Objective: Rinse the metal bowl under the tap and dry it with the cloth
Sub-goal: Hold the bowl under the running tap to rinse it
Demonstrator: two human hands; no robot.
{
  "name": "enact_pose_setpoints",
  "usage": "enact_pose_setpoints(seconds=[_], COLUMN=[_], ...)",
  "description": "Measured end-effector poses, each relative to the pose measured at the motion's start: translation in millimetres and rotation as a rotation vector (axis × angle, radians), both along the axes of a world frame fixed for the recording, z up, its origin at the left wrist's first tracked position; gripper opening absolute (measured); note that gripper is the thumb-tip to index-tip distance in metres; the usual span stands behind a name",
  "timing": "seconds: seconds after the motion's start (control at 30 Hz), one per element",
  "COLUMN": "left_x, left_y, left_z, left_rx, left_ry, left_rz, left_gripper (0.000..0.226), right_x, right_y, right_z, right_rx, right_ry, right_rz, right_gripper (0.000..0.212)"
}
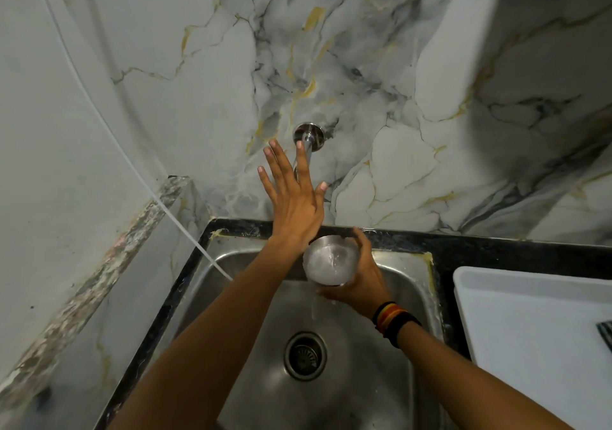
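Over the steel sink (410, 283), my right hand (361, 280) grasps the metal bowl (330, 260) tilted, so water spills down toward the drain (304, 356). My left hand (294, 204) has its fingers (277, 157) spread, holding nothing, beside the wall tap (308, 138), I judge to work it.

One metal bowl (331, 260), one tap (308, 138), one sink (347, 346) with one drain (304, 356), one white tray (530, 330), two hands: left hand (291, 197), right hand (361, 280).
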State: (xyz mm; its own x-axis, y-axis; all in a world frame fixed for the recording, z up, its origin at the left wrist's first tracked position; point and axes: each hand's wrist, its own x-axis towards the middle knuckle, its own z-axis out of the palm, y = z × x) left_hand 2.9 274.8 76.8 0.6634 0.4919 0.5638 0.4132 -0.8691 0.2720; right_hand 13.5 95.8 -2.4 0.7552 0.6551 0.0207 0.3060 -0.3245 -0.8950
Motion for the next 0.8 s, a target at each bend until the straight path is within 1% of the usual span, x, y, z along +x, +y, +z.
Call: enact_pose_setpoints(seconds=[0.13, 0.23, 0.33, 0.43, 0.5, 0.6, 0.7, 0.8], left_x=[6, 14, 21, 16, 11, 7, 1, -4], left_y=[-12, -19, -23, -17, -15, -18, -12, -8], left_z=[1, 1, 3, 1, 2, 8, 10, 10], left_rx=[0.107, 0.206, 0.202, 0.250, 0.257, 0.202, 0.247, 0.293], left_ry=[0.025, 0.099, 0.085, 0.107, 0.127, 0.146, 0.191, 0.209], left_rz=[0.133, 0.186, 0.197, 0.128, 0.091, 0.065, 0.001, -0.036], left_gripper=[0.086, 0.094, 0.104, 0.102, 0.099, 0.095, 0.094, 0.093], right_x=[-5, -13, -17, -12, -9, -5, -6, -8], right_y=[-6, -24, -55, -84, -96, -101, -94, -86], right_z=[3, 1, 2, 9, 17, 28, 39, 47], right_rx=[0.003, 0.010, 0.001, -0.007, -0.038, -0.134, -0.274, -0.365], right_ry=[0.017, -0.001, -0.019, -0.078, -0.127, -0.202, -0.322, -0.441], right_rz=[0.039, 0.054, -0.018, -0.077, -0.070, 0.007, 0.126, 0.222], right_gripper=[0.152, 0.151, 0.150, 0.145, 0.140, 0.136, 0.134, 0.128])
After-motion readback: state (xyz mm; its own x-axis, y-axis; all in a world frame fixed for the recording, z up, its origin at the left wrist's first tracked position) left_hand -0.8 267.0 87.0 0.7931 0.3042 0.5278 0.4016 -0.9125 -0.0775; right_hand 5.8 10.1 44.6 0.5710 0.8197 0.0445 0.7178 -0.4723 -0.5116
